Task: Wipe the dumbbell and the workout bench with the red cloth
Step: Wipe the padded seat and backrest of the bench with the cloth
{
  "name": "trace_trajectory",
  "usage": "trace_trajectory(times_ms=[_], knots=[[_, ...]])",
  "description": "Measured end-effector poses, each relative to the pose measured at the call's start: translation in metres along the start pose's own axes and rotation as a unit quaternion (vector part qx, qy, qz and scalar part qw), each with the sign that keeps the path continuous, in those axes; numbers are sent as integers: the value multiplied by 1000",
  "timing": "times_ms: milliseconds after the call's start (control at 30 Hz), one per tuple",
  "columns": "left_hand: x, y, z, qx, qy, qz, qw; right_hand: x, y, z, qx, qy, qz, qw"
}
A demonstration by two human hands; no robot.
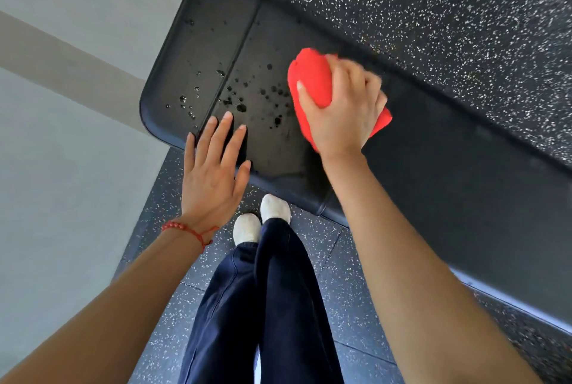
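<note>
The speckled rubber floor (433, 6) fills the background, with a pale wall (62, 105) at the left. Across it runs the black padded workout bench (448, 142), serving here as the counter, its near end pad beaded with water droplets (238, 96) on both sides of the seam. The right hand (343, 105) presses the bunched red cloth (309, 80) onto the pad just beside the wet patch, fingers curled and clamped around the cloth. The left hand (213, 164) lies flat on the pad's near edge, fingers straight and slightly apart, holding nothing, a red bead bracelet (185, 229) at its wrist. The dumbbell is not in view.

To do this stroke well, I judge the cloth should sweep leftward through the droplets in overlapping passes, crossing the seam where water may collect, with the left hand bracing and then lifting clear so its patch gets wiped too.

No brand, label or writing can be read
</note>
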State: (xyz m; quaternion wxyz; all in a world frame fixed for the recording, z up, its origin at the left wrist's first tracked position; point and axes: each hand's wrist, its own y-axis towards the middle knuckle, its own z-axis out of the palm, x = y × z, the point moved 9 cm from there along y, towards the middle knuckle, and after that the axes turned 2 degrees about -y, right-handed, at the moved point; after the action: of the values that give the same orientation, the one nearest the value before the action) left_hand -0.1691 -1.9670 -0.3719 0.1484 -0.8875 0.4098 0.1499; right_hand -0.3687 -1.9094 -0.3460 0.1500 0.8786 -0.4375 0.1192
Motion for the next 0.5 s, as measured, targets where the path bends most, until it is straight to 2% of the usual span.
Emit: trace_trajectory(times_ms=[100, 233, 367, 500], knots=[[0, -1, -6, -12, -20, -12, 1000, 22, -54, 2, 36, 15, -52, 998], [16, -1, -17, -40, -36, -78, 996, 45, -110, 7, 70, 16, -101, 992], [30, 6, -23, -47, -33, -87, 995, 50, -102, 10, 65, 9, -145, 987], [43, 15, -27, -42, -18, -88, 995, 56, -63, 12, 54, 27, -124, 990]])
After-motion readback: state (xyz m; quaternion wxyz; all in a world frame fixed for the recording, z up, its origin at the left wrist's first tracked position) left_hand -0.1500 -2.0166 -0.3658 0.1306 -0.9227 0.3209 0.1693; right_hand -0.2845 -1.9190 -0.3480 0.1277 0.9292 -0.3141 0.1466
